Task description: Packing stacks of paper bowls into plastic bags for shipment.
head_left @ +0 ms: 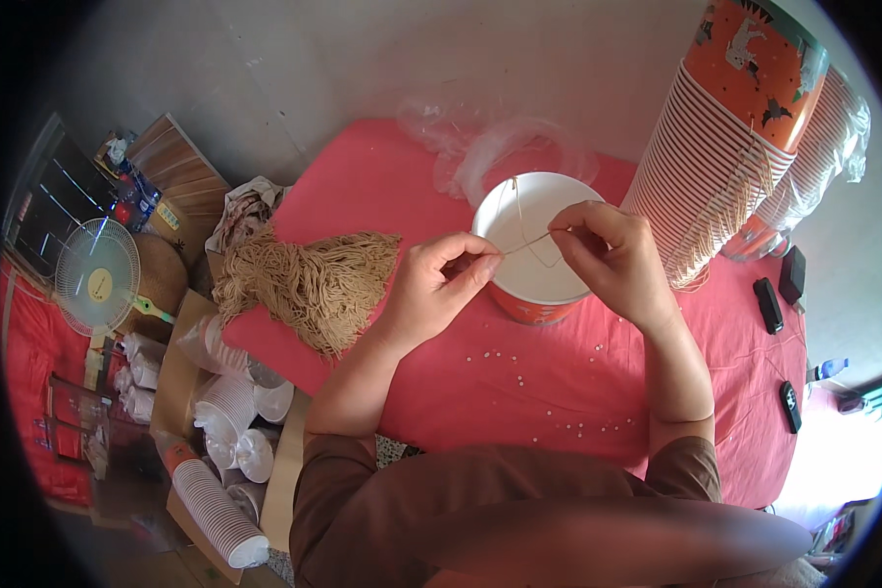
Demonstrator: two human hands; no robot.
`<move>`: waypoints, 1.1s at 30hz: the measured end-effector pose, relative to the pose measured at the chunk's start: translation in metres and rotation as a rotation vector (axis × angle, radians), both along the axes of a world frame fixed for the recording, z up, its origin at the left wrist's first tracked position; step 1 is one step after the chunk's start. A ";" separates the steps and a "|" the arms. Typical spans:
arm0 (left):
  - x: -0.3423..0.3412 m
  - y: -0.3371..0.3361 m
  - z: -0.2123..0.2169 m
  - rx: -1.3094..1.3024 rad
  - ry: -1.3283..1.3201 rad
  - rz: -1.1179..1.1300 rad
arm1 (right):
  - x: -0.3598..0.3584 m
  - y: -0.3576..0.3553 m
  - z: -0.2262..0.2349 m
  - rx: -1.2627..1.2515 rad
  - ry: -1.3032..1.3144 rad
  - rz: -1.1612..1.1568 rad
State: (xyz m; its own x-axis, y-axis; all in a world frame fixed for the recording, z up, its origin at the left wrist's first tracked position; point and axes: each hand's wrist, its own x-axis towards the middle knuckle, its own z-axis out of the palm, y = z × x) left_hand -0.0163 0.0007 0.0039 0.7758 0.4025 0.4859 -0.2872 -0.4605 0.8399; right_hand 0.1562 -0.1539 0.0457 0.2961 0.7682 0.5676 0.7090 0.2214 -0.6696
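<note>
Over a white-lined paper bucket [537,313] with an orange outside, I stretch a thin tan cord [525,245] between my hands. My left hand [439,284] pinches one part of it between thumb and forefinger. A short way to the right, my right hand [608,257] is closed on another part, fingertips together. A loop of the cord hangs below, and a strand runs up to the bucket's far rim. Whether the cord is knotted is too small to tell. Left of my left hand lies a thick bundle of tan cords [314,279].
A tall stack of paper buckets [706,147] with cord handles rises at the right. Crumpled clear plastic [519,147] lies behind the bucket. White dots [500,358] are scattered on the red tablecloth [441,382]. A cardboard box [289,461] holds wrapped cups; a fan [98,274] stands far left.
</note>
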 end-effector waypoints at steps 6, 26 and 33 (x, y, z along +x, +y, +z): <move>0.003 -0.008 -0.002 0.168 -0.042 0.061 | -0.005 0.006 -0.008 0.023 -0.302 -0.015; 0.013 -0.012 -0.003 0.553 -0.206 0.199 | -0.011 0.008 -0.007 -0.027 -0.117 0.156; 0.009 -0.029 0.001 0.696 -0.139 0.150 | 0.006 0.006 -0.003 -0.033 -0.069 0.128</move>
State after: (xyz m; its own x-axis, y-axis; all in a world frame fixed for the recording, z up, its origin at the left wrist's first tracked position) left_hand -0.0078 -0.0286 0.0045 0.6487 0.0609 0.7586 -0.2620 -0.9180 0.2978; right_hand 0.1625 -0.1482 0.0425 0.1559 0.8157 0.5571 0.7211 0.2915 -0.6285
